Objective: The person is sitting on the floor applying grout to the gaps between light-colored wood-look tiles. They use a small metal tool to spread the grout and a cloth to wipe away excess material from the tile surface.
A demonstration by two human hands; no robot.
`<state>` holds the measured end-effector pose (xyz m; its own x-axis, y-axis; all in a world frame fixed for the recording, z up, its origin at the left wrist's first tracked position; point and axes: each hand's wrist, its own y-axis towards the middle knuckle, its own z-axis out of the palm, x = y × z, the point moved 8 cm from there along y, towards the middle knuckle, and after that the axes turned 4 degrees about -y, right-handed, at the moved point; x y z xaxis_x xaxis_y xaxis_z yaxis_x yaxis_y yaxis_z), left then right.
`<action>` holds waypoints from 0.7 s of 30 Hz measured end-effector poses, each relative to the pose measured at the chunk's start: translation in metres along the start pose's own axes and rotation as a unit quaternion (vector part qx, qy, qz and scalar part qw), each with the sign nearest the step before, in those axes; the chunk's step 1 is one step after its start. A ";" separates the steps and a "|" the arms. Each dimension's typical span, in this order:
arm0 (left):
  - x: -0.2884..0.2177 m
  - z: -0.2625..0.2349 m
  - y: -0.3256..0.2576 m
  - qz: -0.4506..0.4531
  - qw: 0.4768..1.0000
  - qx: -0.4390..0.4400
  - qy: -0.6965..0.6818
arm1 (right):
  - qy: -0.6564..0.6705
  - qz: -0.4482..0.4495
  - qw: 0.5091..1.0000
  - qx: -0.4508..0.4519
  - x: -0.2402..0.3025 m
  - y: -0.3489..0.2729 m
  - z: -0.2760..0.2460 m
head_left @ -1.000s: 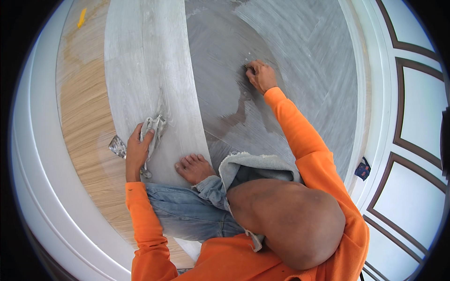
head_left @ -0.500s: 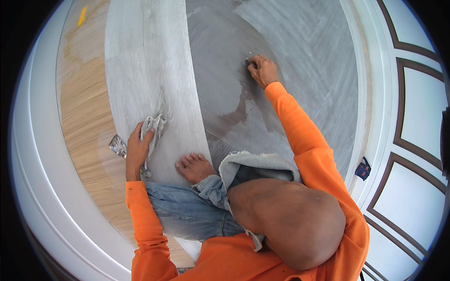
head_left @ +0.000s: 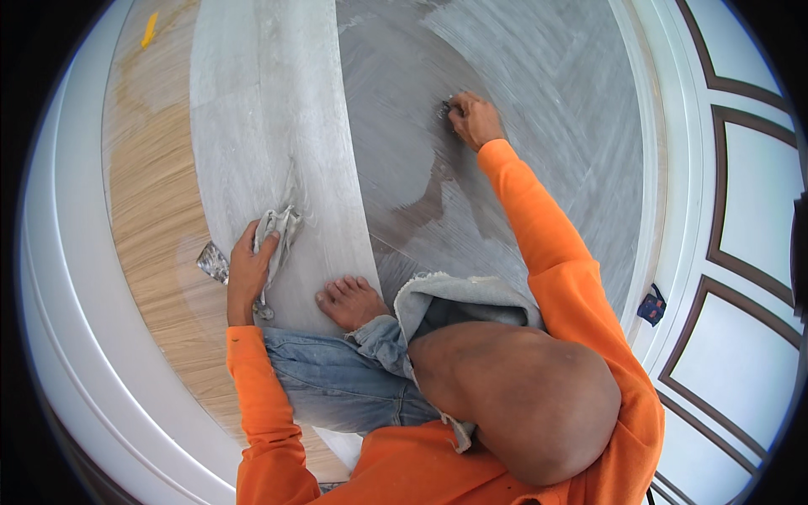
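Observation:
My left hand [head_left: 251,268] is closed round a crumpled greyish rag [head_left: 276,240], resting on the pale grey plank [head_left: 252,135]. Poking out on the outer side of that hand is a shiny, smeared metallic piece [head_left: 214,262]; whether the hand holds it too I cannot tell. My right hand [head_left: 478,119] reaches far forward, fingers pinched and low on the dark grey floor surface [head_left: 387,93]. Only a small dark edge [head_left: 446,108] shows at its fingertips, the rest being hidden. Wet-looking grey film with streaks covers the surface around it.
My bare foot [head_left: 349,303] stands on the pale plank beside its right edge. Light brown wood-look flooring [head_left: 156,202] runs along the left, with a yellow strip [head_left: 150,30] at its far end. On the right, a small dark pouch-like object [head_left: 651,305] lies by the white panelled wall [head_left: 757,177].
My right hand has shifted slightly to the right over the grey surface. My left hand and the rag have stayed in place.

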<state>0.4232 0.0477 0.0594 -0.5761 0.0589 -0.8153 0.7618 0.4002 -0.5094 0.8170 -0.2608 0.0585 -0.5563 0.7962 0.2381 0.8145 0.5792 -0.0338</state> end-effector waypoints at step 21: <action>0.005 -0.003 0.000 0.016 1.000 -0.022 0.001 | -0.043 -0.045 0.998 0.001 -0.009 0.012 -0.001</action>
<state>0.4191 0.0504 0.0558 -0.5524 0.0749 -0.8302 0.7664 0.4374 -0.4705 0.8324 -0.2614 0.0565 -0.6386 0.7535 0.1567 0.7609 0.6486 -0.0179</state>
